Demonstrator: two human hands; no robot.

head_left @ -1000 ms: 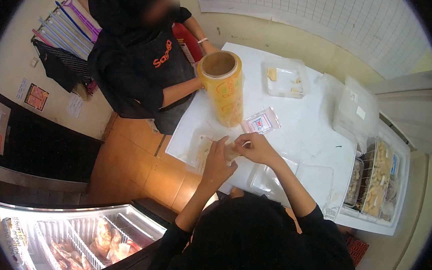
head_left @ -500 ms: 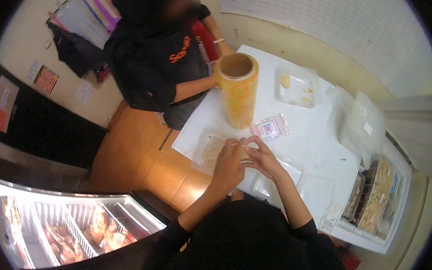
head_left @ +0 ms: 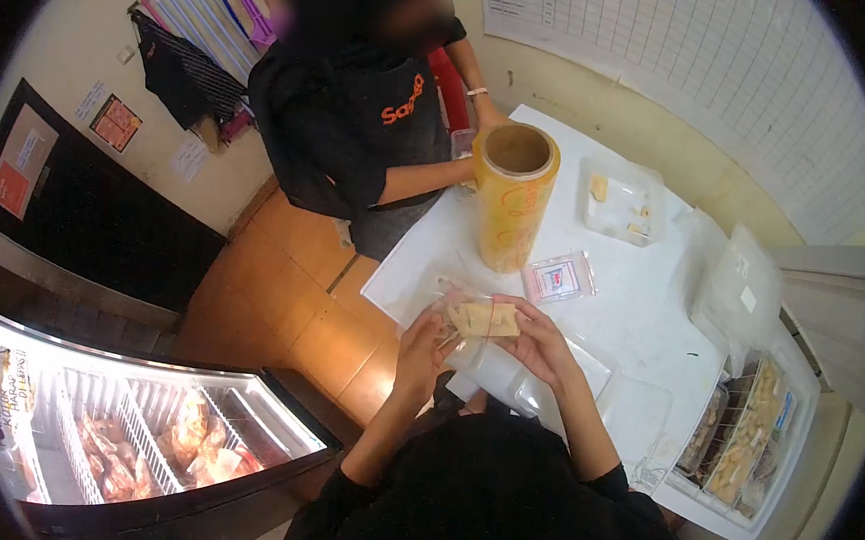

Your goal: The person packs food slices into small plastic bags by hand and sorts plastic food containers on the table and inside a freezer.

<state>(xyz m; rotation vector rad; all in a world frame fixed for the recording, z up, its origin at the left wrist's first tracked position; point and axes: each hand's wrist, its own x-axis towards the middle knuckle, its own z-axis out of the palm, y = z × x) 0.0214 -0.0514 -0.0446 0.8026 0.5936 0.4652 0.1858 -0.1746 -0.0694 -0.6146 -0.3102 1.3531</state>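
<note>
Between my two hands, over the table's near edge, is a pale yellow flat bundle (head_left: 489,321) with a thin red band across it. My right hand (head_left: 540,346) pinches its right end, thumb and fingers closed. At the other end, my left hand (head_left: 420,357) has its fingers curled on crumpled clear plastic (head_left: 451,293), close against the bundle. Whether the bundle lies inside that plastic I cannot tell. Just beyond stands a tall yellow roll of wrap (head_left: 513,205), upright, and beside it lies a small printed packet (head_left: 559,278).
Clear containers (head_left: 534,393) sit close to my body on the white table (head_left: 641,295). Farther back are an open plastic tub (head_left: 646,235) with pale pieces and a lidded box (head_left: 742,292). A co-worker (head_left: 362,135) stands across. A lit freezer (head_left: 269,459) is at lower left.
My hands, close together before, have moved apart, bringing the pale bundle and its red band into clear sight. The camera view has shifted slightly, moving the table rightward.
</note>
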